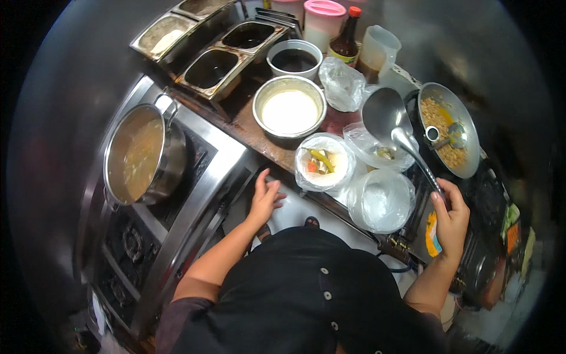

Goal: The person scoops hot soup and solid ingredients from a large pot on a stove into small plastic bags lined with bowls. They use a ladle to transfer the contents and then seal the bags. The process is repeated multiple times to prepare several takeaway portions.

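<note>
My right hand (451,217) grips the handle of a large metal ladle (385,113). The ladle's bowl hangs over a plastic-lined container (360,141) with a little food in it. My left hand (265,197) is empty, fingers apart, in front of the counter edge. Nearest to it is a bag-lined container (300,177) holding a green chili pepper (321,159), a red piece and other food in pale liquid. Right of that, another bag-lined container (381,203) shows no food inside. Behind them sits a metal bowl (320,106) of white liquid (289,110).
A steel pot (174,177) of soup stands on the left stove (230,155). To the right, a pan (471,150) holds minced food and a spoon (457,135). Metal trays (236,82), a tub of dark liquid (294,59), a sauce bottle (345,42) and a pitcher (380,44) line the back.
</note>
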A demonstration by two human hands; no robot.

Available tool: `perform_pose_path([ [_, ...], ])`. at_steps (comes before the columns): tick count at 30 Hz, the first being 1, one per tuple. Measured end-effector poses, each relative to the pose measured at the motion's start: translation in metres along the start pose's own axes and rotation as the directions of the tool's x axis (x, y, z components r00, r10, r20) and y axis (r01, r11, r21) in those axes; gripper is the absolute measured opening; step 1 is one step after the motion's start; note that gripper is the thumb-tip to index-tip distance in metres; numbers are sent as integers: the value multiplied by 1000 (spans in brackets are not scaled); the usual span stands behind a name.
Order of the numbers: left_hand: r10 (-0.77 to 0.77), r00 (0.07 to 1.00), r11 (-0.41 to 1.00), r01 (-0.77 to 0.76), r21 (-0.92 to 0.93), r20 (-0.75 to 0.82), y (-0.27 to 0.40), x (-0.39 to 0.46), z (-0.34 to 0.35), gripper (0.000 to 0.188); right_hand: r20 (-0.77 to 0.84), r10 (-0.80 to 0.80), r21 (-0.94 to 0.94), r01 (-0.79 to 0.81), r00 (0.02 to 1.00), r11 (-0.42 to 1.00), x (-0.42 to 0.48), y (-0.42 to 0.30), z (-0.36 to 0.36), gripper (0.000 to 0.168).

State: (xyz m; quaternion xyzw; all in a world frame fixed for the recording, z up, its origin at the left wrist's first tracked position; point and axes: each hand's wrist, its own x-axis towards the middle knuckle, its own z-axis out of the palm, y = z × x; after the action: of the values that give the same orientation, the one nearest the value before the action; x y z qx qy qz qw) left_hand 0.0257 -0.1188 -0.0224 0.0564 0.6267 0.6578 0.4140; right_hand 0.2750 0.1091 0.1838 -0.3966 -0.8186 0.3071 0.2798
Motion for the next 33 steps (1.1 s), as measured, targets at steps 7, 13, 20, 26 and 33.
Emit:
perform_pose_path([
  [7,-30,987,993,12,115,157,-10,-36,-44,39,-109,46,92,-36,993,995,-4,-18,12,21],
  [13,62,949,979,-118,164,309,6,-23,-23,29,-109,133,61,-127,985,990,-22,-13,4,21],
  [20,103,871,944,-238,229,480,25,-10,10,30,-147,86,-81,-98,985,992,-20,2,-2,22],
  [26,-42,913,973,-55,224,405,32,-31,19,31,-84,-7,75,14,996,997,16,11,5,21],
  [33,155,937,947,-231,222,312,48,-53,4,33,138,-334,157,312,932,937,63,-12,50,24],
])
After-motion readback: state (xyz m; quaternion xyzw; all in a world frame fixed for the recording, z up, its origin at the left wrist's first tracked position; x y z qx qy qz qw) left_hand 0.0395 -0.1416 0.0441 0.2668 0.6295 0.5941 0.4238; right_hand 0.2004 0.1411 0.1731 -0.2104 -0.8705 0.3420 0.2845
